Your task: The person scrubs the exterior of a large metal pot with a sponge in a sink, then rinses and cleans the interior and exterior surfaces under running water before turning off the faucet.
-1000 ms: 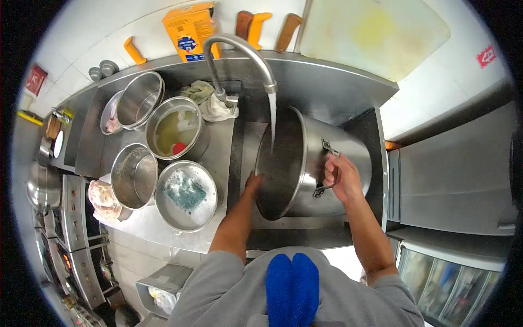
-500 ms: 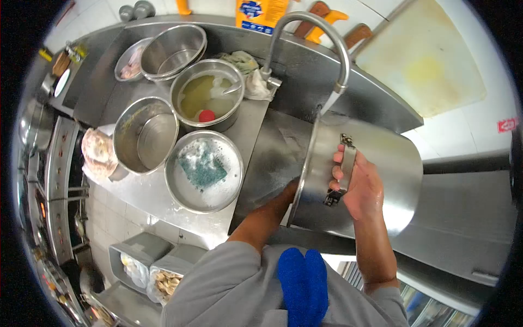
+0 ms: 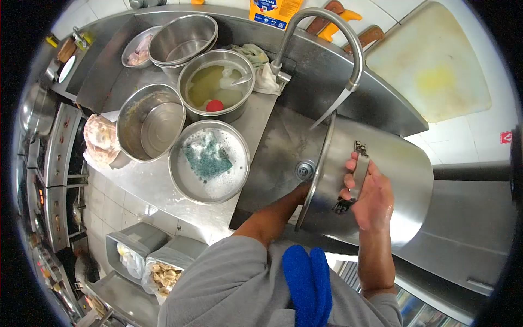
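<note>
A large steel pot [image 3: 397, 169] lies tilted on its side over the right part of the sink [image 3: 278, 141], its mouth facing left. My right hand [image 3: 373, 196] is wrapped round the pot's side handle [image 3: 360, 170]. At the pot's rim is my left hand [image 3: 303, 193]; its fingers are hidden by the rim and the pot. Water [image 3: 331, 109] runs from the curved faucet [image 3: 357, 60] down by the upper rim. The sink drain [image 3: 304, 170] shows left of the pot.
On the left counter [image 3: 163, 191] stand a pan with a green scouring pad [image 3: 207, 155], an empty pot [image 3: 155, 128], a pot of yellowish liquid [image 3: 207, 87] and stacked bowls [image 3: 185, 41]. Two bins [image 3: 136, 240] stand below. A cutting board [image 3: 436, 65] leans behind.
The pot has turned and shifted right, so its mouth no longer faces the camera and the drain shows. Both hands moved with it. The camera view has also shifted.
</note>
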The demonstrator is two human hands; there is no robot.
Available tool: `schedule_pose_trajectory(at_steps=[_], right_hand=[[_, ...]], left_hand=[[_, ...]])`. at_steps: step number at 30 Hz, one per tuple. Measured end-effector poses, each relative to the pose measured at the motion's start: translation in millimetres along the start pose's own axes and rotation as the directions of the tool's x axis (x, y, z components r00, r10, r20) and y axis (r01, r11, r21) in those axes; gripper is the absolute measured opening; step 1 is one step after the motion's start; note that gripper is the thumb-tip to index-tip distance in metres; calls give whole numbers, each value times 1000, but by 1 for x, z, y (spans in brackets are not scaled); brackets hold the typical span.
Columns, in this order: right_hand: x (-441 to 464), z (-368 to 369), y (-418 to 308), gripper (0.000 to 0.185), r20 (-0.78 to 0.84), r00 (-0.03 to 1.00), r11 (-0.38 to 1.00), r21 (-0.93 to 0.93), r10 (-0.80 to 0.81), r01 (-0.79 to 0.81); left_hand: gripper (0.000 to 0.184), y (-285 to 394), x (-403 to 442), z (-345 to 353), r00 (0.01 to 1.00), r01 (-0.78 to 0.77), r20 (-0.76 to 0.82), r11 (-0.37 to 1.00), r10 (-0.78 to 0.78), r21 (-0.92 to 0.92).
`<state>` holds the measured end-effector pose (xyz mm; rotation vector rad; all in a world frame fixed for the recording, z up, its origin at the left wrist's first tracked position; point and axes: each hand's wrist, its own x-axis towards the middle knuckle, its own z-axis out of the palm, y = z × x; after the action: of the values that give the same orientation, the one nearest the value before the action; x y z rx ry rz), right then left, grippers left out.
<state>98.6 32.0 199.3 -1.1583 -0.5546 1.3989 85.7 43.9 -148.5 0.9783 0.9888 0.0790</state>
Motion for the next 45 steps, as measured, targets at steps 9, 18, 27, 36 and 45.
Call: schedule_pose_trajectory(at_steps=[9, 18, 27, 36, 45], right_hand=[[8, -56, -19, 41, -79, 996, 997, 67, 40, -35], [67, -158, -17, 30, -207, 943, 962, -33, 260, -272], [110, -221, -43, 51, -199, 978, 978, -207, -58, 16], [21, -105, 75, 59, 493, 845, -494, -692, 208, 526], [37, -141, 31, 14, 185, 683, -542, -479, 706, 691]], left_hand=[[74, -26, 14, -108, 983, 27, -171, 972, -69, -235], [62, -43, 3, -122, 855, 368, -431, 923, -289, 112], [45, 19, 3, -97, 797, 158, -604, 964, 3, 213], [38, 6, 22, -85, 753, 180, -657, 956, 19, 233], [44, 21, 12, -90, 796, 242, -602, 947, -70, 210]])
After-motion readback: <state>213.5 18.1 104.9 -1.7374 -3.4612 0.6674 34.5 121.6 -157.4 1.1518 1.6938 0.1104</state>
